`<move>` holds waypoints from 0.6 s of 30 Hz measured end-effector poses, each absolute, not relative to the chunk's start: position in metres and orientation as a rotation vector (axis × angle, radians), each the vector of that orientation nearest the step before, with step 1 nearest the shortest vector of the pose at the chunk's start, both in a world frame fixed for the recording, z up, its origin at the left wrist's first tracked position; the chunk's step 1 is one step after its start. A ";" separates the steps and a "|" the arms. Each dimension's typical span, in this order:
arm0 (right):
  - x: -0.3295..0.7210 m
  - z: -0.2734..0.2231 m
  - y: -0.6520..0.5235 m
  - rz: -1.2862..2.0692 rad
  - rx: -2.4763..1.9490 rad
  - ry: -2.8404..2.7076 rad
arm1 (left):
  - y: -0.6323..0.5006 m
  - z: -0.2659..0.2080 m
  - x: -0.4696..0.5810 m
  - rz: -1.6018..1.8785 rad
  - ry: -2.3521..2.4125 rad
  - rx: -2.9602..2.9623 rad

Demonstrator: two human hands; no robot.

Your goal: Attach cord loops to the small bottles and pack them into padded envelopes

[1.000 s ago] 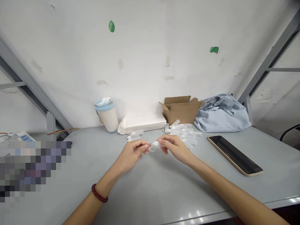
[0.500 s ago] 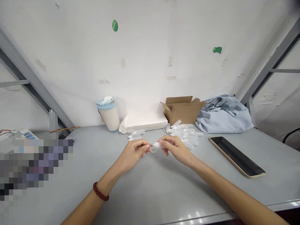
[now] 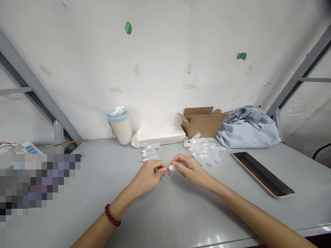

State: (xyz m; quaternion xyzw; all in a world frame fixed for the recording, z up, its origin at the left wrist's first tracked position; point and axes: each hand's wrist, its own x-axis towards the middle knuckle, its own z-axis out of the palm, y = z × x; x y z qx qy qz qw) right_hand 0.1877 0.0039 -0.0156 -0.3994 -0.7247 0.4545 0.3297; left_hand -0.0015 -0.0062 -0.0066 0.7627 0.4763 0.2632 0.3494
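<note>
Between both hands, over the middle of the table, is a small white plastic dropper bottle (image 3: pixel 171 168) with a thin looped strap hanging under its neck. My right hand (image 3: pixel 190 168) is closed around the bottle's body, which the fingers mostly hide. My left hand (image 3: pixel 152 174) pinches at the tip end, where the cap sits; the fingertips cover it. Beyond the left hand lie several similar bottles (image 3: pixel 150 151) in a short row. A larger heap of such bottles (image 3: pixel 204 150) lies past the right hand.
A stack of white trays (image 3: pixel 161 135) is against the wall, between a blue-lidded cup (image 3: pixel 121 129) and an open cardboard box (image 3: pixel 207 124). Light blue cloth (image 3: pixel 249 131) lies right of the box. A phone (image 3: pixel 262 174) rests on the grey table (image 3: pixel 165 220) at right.
Both hands have come slightly lower and nearer to me with the bottle. The left hand still pinches the tip end and the right still holds the body.
</note>
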 end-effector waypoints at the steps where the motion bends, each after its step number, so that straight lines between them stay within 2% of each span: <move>1: 0.188 -0.016 0.004 1.174 -1.059 -1.901 | -0.006 -0.007 -0.001 0.678 1.229 1.976; 18: 0.189 -0.009 0.004 1.137 -1.058 -1.850 | -0.003 0.002 -0.003 0.795 1.179 1.827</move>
